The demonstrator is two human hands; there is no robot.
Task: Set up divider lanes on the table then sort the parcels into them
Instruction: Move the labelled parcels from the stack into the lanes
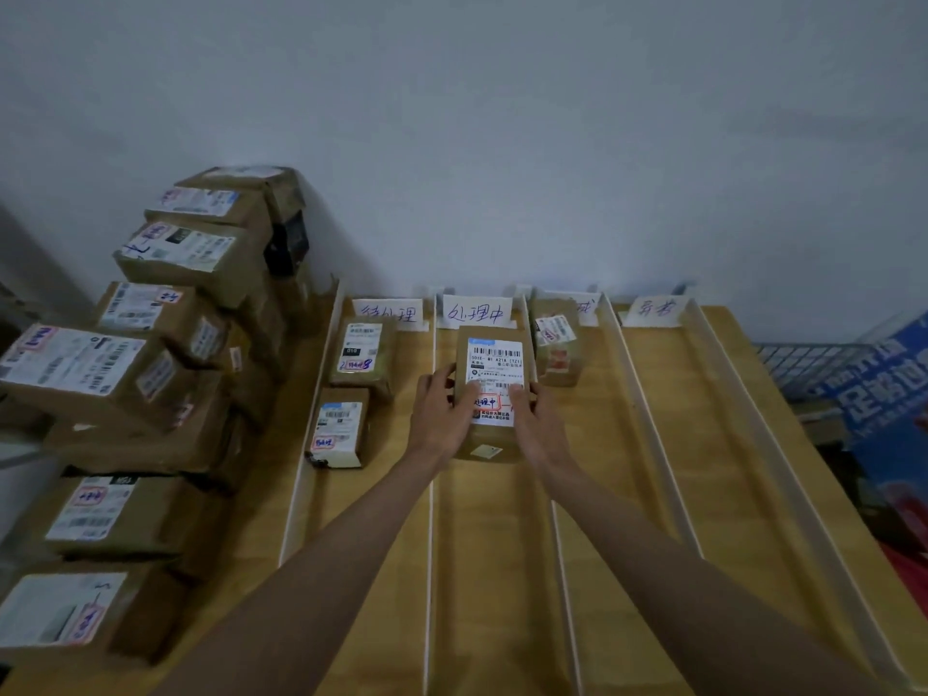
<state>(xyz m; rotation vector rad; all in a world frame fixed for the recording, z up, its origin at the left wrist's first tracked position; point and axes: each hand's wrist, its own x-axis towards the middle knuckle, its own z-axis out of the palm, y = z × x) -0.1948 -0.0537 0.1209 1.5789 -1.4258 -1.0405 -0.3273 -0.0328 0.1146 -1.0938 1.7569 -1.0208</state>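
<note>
Two hands grip the parcel [491,389]: left hand [442,409] and right hand [533,414] clasp opposite long sides. Stiff cardboard, probably light; the glossy label may slip, so hold the side walls.

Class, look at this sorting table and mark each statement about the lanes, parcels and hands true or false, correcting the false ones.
1. Both hands hold the same parcel. True: the left hand and right hand grip the held parcel from either side.
2. The held parcel is in the far-right lane. False: it is in the second lane from the left, below the second lane card.
3. The leftmost lane holds two parcels. True: a far parcel and a near parcel lie there.
4. The far-right lane is full of parcels. False: no parcel shows in it.
5. Unsorted parcels are stacked to the right of the lanes. False: the stack of parcels is on the left.
</note>
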